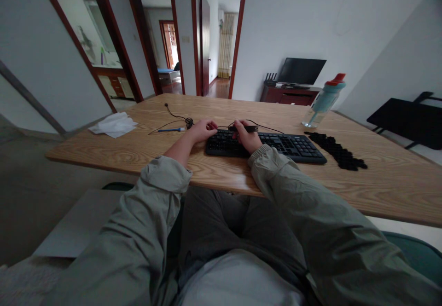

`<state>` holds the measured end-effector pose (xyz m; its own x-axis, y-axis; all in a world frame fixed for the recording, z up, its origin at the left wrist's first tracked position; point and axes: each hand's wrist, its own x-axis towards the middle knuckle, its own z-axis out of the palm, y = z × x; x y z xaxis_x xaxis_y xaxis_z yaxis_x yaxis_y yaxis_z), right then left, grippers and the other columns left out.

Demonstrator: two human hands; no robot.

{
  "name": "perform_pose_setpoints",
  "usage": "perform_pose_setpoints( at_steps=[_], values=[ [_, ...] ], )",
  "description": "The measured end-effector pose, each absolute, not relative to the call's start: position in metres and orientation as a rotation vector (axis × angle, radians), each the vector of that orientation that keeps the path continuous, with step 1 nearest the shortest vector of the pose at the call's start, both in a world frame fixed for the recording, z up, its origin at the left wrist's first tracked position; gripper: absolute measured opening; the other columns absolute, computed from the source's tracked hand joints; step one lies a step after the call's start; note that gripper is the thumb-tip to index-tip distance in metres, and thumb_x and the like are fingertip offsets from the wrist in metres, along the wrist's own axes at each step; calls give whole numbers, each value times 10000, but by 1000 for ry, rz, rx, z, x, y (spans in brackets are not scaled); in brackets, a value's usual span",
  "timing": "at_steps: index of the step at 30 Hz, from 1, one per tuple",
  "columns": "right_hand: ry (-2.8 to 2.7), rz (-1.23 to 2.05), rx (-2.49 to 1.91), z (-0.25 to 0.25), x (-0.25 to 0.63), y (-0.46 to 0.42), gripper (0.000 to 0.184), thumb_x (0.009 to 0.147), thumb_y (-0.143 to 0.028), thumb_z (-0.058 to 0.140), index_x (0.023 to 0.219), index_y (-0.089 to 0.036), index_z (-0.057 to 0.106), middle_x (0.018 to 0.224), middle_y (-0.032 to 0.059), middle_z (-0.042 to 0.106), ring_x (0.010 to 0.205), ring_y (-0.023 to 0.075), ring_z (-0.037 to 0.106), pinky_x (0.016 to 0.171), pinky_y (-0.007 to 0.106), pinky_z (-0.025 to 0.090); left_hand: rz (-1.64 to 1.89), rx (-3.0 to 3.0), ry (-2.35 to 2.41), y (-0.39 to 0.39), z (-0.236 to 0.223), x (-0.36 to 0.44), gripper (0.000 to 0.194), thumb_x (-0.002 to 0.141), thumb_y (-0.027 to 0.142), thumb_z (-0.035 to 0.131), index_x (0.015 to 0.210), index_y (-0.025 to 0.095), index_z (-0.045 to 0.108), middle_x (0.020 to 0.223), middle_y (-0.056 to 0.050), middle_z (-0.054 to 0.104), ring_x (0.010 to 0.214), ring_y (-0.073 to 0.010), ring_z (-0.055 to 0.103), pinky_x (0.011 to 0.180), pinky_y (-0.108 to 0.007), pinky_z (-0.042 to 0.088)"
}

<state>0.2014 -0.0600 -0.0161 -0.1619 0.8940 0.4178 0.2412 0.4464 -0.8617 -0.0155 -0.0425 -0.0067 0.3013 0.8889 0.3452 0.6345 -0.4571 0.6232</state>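
A black keyboard lies on the wooden table in front of me. My left hand rests at the keyboard's far left corner with its fingers curled down onto the edge. My right hand sits over the left part of the keys and is closed on a slim black tool that points to the right. A thin black cable runs along behind the keyboard.
A row of loose black keycaps lies to the right of the keyboard. A teal water bottle with a red lid stands behind it. White tissue, a blue pen and a coiled wire lie at the left.
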Motion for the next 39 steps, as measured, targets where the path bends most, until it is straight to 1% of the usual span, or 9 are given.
perform_pose_setpoints(
  at_steps=[4,7,11,16,22,24,30,35,39],
  values=[
    [-1648,790,-975,-16,199,-60,488,858,-676,443,901,-209,579,601,-28,586,476,93,454,491,221,351,1099,2353,1294,-52,-6,-5,756,654,427,787,1305,172,498,1238,-115,576,1039,-210,579,892,-342,484],
    [-1625,806,-969,-15,199,-61,484,844,-677,464,910,-212,578,595,-34,575,490,93,464,499,215,356,1086,2547,1260,-60,-1,3,889,648,413,798,1419,231,393,1376,-105,491,1233,-261,487,1046,-403,396],
    [-1604,865,-955,-14,199,-62,489,834,-678,471,911,-208,584,548,-39,546,486,100,471,487,215,351,1087,2656,1280,-61,2,6,815,708,298,738,1436,252,374,1416,-83,466,1320,-263,417,1128,-414,308],
    [-1578,932,-928,-12,199,-63,479,820,-671,487,906,-210,581,559,-39,538,471,96,474,471,217,347,1145,2652,1339,-58,1,2,748,734,237,694,1420,234,397,1386,-83,491,1299,-249,435,1121,-401,321],
    [-1560,917,-967,-15,200,-59,478,829,-665,481,915,-208,589,533,-36,539,464,99,470,464,211,339,1083,2630,1308,-62,4,3,721,700,264,729,1368,230,460,1356,-89,512,1248,-264,482,1088,-415,359],
    [-1559,918,-968,-16,201,-58,469,837,-656,478,916,-207,590,524,-34,541,467,102,472,466,208,338,1090,2634,1293,-63,4,2,649,690,279,742,1297,221,521,1317,-88,530,1243,-262,485,1086,-416,364],
    [-1550,898,-980,-16,202,-57,475,848,-658,459,935,-209,586,526,-35,546,473,103,474,473,202,339,1033,2639,1312,-62,3,2,185,721,299,729,881,210,707,1308,-75,519,1226,-252,492,1100,-425,361],
    [-1506,911,-1002,-15,202,-57,511,822,-695,465,935,-212,585,531,-37,538,464,102,468,474,207,343,1000,2653,1300,-62,1,3,73,746,279,706,757,207,716,1297,-66,549,1225,-253,486,1106,-444,356],
    [-1490,958,-996,-13,201,-59,499,817,-697,480,914,-218,580,527,-32,536,451,104,458,461,216,335,1016,2664,1304,-63,2,4,58,751,261,703,768,206,714,1268,-71,570,1206,-249,500,1089,-433,370]
  ],
)
